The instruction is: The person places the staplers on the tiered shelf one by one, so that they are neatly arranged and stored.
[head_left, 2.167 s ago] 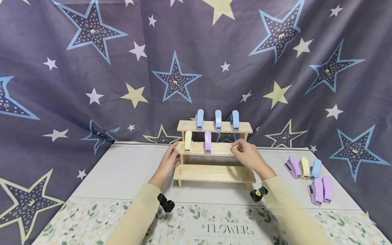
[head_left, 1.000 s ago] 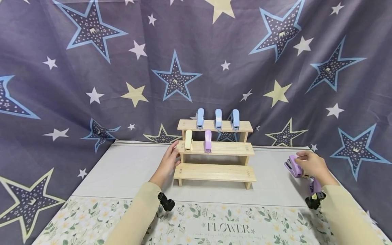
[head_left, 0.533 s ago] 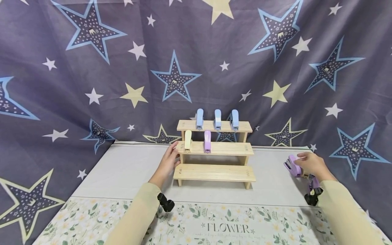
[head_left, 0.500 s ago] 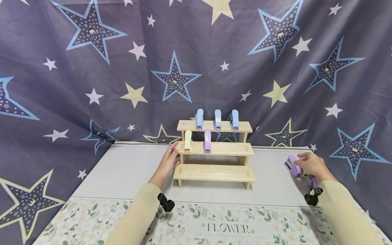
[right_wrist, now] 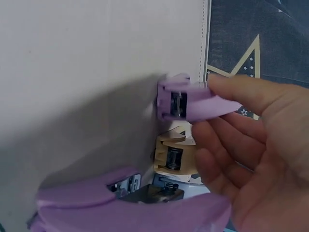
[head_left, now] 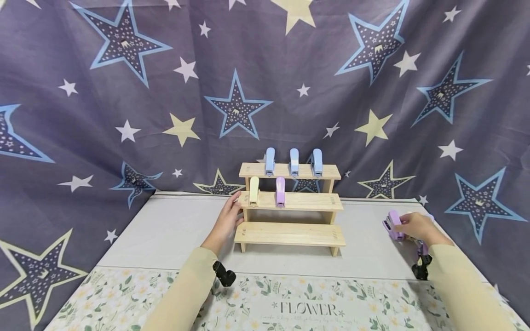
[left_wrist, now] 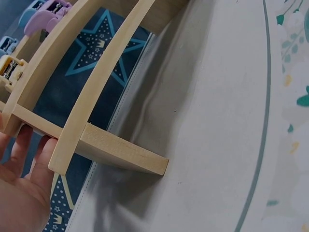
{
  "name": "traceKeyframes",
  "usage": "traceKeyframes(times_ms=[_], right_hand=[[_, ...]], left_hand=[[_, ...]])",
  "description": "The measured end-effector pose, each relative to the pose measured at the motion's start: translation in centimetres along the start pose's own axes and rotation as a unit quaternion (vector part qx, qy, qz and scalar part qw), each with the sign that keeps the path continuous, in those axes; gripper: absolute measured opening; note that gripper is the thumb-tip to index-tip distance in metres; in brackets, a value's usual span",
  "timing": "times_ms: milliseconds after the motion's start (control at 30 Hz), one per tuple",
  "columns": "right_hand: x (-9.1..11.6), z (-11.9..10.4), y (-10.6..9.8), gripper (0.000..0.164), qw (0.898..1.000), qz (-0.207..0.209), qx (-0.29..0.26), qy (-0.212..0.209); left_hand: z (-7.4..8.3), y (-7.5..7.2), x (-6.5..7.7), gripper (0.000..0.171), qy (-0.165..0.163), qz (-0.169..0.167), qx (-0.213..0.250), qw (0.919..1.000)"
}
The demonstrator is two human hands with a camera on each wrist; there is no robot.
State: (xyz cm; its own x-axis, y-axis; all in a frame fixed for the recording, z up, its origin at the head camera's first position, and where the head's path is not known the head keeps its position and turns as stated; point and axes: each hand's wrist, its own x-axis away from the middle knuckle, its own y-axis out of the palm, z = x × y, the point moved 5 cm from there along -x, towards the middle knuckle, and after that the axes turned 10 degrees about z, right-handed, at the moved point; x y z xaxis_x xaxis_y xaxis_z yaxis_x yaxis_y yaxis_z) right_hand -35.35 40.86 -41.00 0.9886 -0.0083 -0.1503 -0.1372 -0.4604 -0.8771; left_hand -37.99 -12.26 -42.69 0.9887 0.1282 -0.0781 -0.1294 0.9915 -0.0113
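Observation:
At the left end of the three-tier wooden stand (head_left: 290, 234), my left hand (head_left: 225, 223) grips the middle tier's edge; the left wrist view shows fingers (left_wrist: 41, 159) reaching behind the wood. On the right, my right hand (head_left: 418, 227) pinches a purple stapler (right_wrist: 198, 106) between thumb and fingers. A yellow stapler (right_wrist: 174, 157) is beside it, partly behind the fingers. On the middle tier stand a yellow stapler (head_left: 254, 192) and a purple stapler (head_left: 280, 192). Three blue staplers, including the centre one (head_left: 294, 162), line the top tier.
Near the right hand, more staplers lie on the table, among them a large-looking purple one (right_wrist: 130, 210) and a blue one (right_wrist: 193, 188), mostly hidden in the head view. A flower-print mat (head_left: 136, 294) covers the front. A star-patterned curtain (head_left: 174, 82) hangs behind.
My right hand has gone from the stand's middle tier to the staplers on the right and taken hold of a purple one, which has shifted and turned slightly. The left hand has stayed put.

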Motion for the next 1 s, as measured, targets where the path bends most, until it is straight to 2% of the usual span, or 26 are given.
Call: traceKeyframes(times_ms=[133,333,500,700,900,1000], right_hand=[[0.0,-0.4,0.2,0.031,1.000,-0.010,0.005,-0.003],[0.1,-0.9,0.3,0.037,1.000,-0.015,0.014,-0.003],[0.3,-1.2,0.7,0.032,1.000,-0.021,0.014,-0.013],[0.3,-1.4,1.0,0.030,1.000,-0.009,0.002,-0.020],[0.5,-2.8,0.2,0.033,0.999,0.007,-0.025,-0.019],[0.5,-4.0,-0.5,0.036,0.999,0.026,-0.015,-0.040]], left_hand=[[0.0,-0.1,0.0,0.049,0.003,0.000,0.001,1.0000],[0.0,-0.1,-0.1,0.049,0.006,-0.002,-0.003,1.0000],[0.0,-0.1,0.0,0.049,0.004,0.000,-0.007,1.0000],[-0.1,-0.1,-0.1,0.051,-0.001,-0.009,0.000,1.0000],[2.2,0.0,1.3,0.050,-0.011,-0.020,-0.002,0.9997],[1.6,0.0,0.9,0.050,-0.010,-0.016,0.002,0.9998]])
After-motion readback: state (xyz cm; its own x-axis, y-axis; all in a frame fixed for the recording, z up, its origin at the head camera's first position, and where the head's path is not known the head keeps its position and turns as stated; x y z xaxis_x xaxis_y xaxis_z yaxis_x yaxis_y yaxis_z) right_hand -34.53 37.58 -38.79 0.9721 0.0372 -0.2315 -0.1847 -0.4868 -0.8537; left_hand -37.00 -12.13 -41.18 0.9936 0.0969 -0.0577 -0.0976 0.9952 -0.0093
